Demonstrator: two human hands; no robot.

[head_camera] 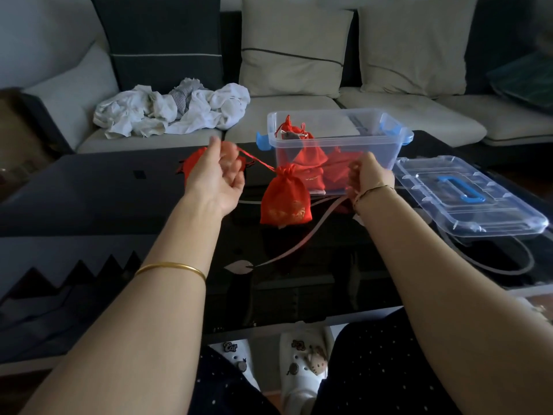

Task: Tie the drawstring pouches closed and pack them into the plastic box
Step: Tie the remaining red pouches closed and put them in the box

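My left hand (214,175) and right hand (370,178) pinch the drawstring (258,159) ends, cinching the pouch (285,202); next, a knot, then the box (377,145).

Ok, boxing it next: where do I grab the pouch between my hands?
Probably pinch the red pouch at its cinched neck, from above: it is upright, strung on cords held by left hand and right hand, and narrowest there.
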